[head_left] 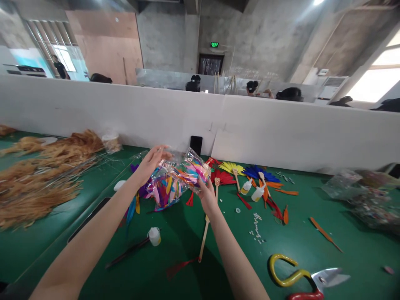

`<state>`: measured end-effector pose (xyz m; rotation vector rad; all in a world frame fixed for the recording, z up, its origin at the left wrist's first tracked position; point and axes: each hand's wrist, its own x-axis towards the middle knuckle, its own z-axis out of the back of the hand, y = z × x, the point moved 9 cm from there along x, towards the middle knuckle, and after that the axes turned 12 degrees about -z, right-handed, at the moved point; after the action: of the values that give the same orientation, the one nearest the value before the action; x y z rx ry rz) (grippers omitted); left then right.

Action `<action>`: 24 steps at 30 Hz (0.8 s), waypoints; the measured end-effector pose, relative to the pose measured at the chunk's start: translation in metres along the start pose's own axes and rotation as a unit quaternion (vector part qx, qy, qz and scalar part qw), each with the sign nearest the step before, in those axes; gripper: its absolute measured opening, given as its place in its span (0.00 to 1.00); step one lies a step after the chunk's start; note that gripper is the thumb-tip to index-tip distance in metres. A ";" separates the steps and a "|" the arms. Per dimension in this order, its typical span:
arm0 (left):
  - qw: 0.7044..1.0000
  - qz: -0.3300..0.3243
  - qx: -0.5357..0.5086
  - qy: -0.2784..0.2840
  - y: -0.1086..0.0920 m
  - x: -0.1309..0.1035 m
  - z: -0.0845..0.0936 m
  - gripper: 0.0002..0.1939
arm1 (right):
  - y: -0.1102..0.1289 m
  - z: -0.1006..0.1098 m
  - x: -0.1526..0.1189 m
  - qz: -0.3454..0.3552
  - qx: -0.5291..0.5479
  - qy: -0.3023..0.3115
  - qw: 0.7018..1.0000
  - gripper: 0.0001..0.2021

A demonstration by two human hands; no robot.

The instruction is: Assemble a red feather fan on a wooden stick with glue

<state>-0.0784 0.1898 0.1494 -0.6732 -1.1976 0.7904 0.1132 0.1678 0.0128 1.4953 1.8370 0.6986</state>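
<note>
A clear plastic bag (196,168) of pink, blue and orange feathers is raised above the table, gripped at its lower right by my right hand (206,192). My left hand (155,160) has its fingers closed at the bag's loose, crinkled left end; the fingertips are partly lost in the shiny plastic. Under and between my hands lies another clear bag of mixed feathers (165,189). Just below my right hand, a wooden fan handle (204,239) with a red tassel (179,267) rests on the green table. Red feathers (223,177) fan out beyond it.
Yellow (230,167) and blue feather fans (259,173) lie behind two glue bottles (246,187). White beads (256,225) are scattered to the right. Scissors (328,278) lie front right, an open white bottle (154,236) front left. Tan fibres (62,166) cover the left; a white partition (156,112) stands behind.
</note>
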 end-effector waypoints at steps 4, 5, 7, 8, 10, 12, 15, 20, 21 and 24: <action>0.997 0.008 0.002 0.070 0.000 -0.002 -0.011 0.20 | 0.010 0.012 -0.020 -0.015 -0.031 0.003 0.999 0.24; 0.996 0.006 0.007 0.092 -0.002 -0.003 -0.014 0.20 | 0.012 0.015 -0.024 -0.021 -0.044 0.000 0.999 0.26; 0.992 0.005 0.015 0.126 -0.006 -0.005 -0.019 0.18 | 0.016 0.023 -0.032 -0.022 -0.069 -0.013 0.997 0.28; 0.989 0.005 0.020 0.144 -0.009 -0.007 -0.023 0.19 | 0.018 0.026 -0.035 -0.018 -0.079 -0.020 0.997 0.28; 0.982 0.001 0.044 0.184 -0.015 -0.011 -0.031 0.22 | 0.023 0.032 -0.041 -0.004 -0.090 -0.028 0.996 0.27; 0.972 -0.011 0.083 0.218 -0.021 -0.016 -0.040 0.27 | 0.024 0.037 -0.045 0.001 -0.094 -0.035 0.995 0.25; 0.967 -0.041 0.122 0.221 -0.026 -0.020 -0.048 0.27 | 0.024 0.046 -0.050 -0.003 -0.086 -0.049 0.995 0.24; 0.955 -0.091 0.165 0.228 -0.034 -0.021 -0.058 0.15 | 0.024 0.055 -0.057 -0.008 -0.062 -0.055 0.997 0.25; 0.947 -0.098 0.184 0.243 -0.035 -0.021 -0.061 0.13 | 0.024 0.056 -0.058 -0.008 -0.060 -0.054 0.997 0.26; 0.926 -0.092 0.215 0.296 -0.037 -0.021 -0.071 0.14 | 0.026 0.059 -0.059 0.000 -0.060 -0.050 0.997 0.27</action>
<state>-0.0067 0.1484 0.1511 -0.3815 -0.4993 0.6002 0.1820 0.1149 0.0037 1.4262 1.6906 0.7071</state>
